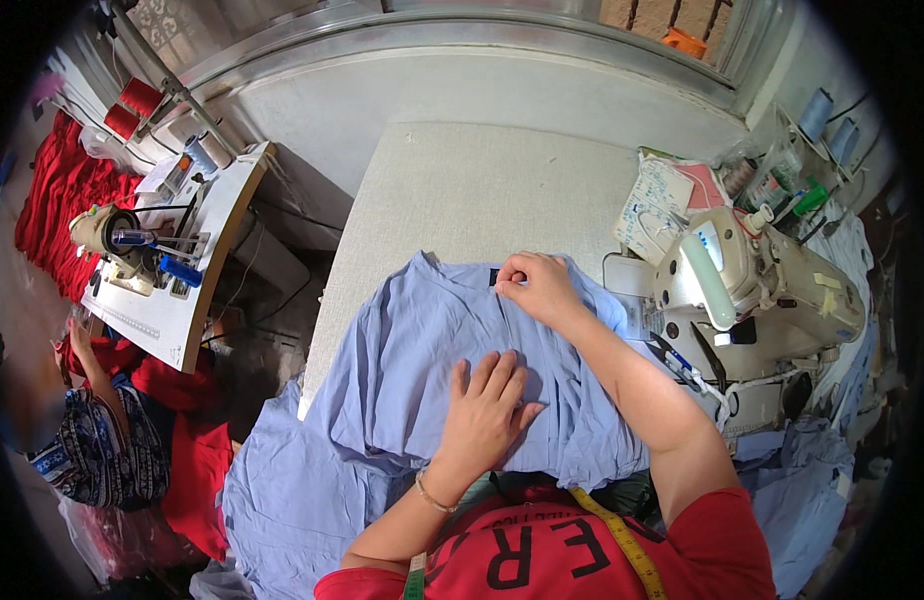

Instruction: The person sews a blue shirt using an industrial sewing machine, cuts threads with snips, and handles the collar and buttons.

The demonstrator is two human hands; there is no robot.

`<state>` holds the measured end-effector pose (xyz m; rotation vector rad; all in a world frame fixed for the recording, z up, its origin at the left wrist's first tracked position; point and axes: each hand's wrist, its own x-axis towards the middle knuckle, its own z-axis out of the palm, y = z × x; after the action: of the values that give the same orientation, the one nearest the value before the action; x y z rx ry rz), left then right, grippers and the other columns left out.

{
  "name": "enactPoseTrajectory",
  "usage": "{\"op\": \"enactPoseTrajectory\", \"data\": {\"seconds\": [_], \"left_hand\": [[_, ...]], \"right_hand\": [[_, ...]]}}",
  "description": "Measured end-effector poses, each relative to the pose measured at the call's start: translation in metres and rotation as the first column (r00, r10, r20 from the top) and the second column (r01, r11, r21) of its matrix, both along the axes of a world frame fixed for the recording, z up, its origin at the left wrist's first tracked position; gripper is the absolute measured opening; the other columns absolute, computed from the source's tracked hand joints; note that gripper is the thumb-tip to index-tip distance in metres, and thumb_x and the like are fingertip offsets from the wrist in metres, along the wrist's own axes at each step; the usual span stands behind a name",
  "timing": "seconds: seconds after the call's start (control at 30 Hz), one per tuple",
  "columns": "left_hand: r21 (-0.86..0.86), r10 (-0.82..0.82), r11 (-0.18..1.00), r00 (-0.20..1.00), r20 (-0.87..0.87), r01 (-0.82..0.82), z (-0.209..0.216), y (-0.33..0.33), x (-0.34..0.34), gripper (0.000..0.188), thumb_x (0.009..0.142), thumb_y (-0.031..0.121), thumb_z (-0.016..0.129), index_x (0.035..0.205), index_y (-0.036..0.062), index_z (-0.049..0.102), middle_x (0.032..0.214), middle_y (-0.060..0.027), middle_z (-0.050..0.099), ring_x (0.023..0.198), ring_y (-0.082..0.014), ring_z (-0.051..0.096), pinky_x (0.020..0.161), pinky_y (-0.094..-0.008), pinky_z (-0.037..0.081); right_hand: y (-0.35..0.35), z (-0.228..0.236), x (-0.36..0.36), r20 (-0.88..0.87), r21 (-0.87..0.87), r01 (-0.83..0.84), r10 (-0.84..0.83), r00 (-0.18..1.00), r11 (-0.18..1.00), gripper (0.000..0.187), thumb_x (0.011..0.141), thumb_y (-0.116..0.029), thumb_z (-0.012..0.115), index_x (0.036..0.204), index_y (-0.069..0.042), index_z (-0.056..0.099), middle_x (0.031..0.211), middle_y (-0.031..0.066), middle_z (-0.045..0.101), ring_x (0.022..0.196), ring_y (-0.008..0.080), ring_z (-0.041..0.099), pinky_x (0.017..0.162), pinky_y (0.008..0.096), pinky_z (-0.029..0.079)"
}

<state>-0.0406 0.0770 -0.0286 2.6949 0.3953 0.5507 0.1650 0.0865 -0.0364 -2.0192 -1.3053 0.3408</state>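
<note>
Right hand pinches blue garment; 1 clear bag holds red material.

sewing machines: two. red thread spools: two. wearer's hands: two. bracelets on the wearer: one.

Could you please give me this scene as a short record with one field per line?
Left hand: lies open, palm down, on the light-blue garment
Right hand: thumb and fingers together at the neckline, beside a dark label; whether cloth is pinched is unclear
Surface: pale table under the garment
Right side: off-white sewing machine
Left side: another sewing machine, with red cloth beyond
Co-worker: one hand visible near red fabric
Worn: yellow tape measure over a red shirt
</note>
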Motion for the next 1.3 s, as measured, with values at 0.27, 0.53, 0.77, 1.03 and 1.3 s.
{"op": "enactPoseTrajectory", "data": {"seconds": [0.27,0.53,0.77,1.03,1.3], "left_hand": [[-0.006,-0.004,1.0,1.0,-0.015,0.004,0.001,-0.003,-0.008,0.044,0.081,0.033,0.063,0.113,0.0033,0.053,0.126,-0.0123,0.049,0.115,-0.0295,0.045,0.097,-0.0518,0.03],[-0.008,-0.021,1.0,1.0,-0.007,0.021,0.003,-0.004,-0.011,0.044,0.082,0.032,0.062,0.113,0.0024,0.052,0.126,-0.0139,0.049,0.113,-0.0304,0.046,0.095,-0.053,0.033],[-0.025,-0.02,1.0,1.0,-0.014,0.019,0.005,-0.004,-0.012,0.044,0.082,0.032,0.063,0.112,0.0022,0.052,0.125,-0.0137,0.049,0.113,-0.0304,0.047,0.095,-0.0527,0.033],[-0.018,-0.02,1.0,0.999,0.037,0.02,0.005,-0.005,-0.014,0.045,0.081,0.033,0.063,0.112,0.0024,0.052,0.122,-0.0133,0.051,0.103,-0.0283,0.05,0.087,-0.044,0.038],[-0.057,0.05,0.997,0.998,0.039,-0.048,0.005,-0.005,-0.015,0.051,0.077,0.035,0.066,0.115,0.0026,0.054,0.116,-0.0101,0.053,0.097,-0.0281,0.05,0.083,-0.0384,0.039]], "right_hand": [[-0.003,-0.003,0.0,-0.012,0.067,-0.012,0.013,1.0,0.998,0.011,0.075,-0.021,0.065,0.077,-0.011,0.065,0.078,0.0024,0.063,0.081,0.019,0.059,0.083,0.0371,0.034],[-0.005,-0.001,-0.005,0.074,0.156,-0.114,0.104,0.992,0.981,0.004,0.077,-0.012,0.061,0.077,-0.011,0.065,0.083,-0.0002,0.06,0.083,0.0182,0.055,0.084,0.0336,0.035],[-0.006,-0.002,-0.003,0.16,0.118,-0.265,0.245,0.956,0.957,0.018,0.082,-0.008,0.05,0.076,-0.013,0.065,0.088,-0.0017,0.059,0.09,0.0184,0.054,0.087,0.0349,0.034],[-0.008,-0.002,-0.001,0.151,0.129,-0.316,0.297,0.943,0.94,0.015,0.078,-0.003,0.052,0.078,-0.011,0.065,0.09,-0.0004,0.058,0.092,0.0187,0.052,0.09,0.0347,0.033],[-0.009,-0.001,-0.001,0.142,0.128,-0.327,0.31,0.94,0.936,0.015,0.077,-0.003,0.051,0.078,-0.01,0.065,0.091,0.0003,0.058,0.093,0.0192,0.052,0.091,0.035,0.033]]}}
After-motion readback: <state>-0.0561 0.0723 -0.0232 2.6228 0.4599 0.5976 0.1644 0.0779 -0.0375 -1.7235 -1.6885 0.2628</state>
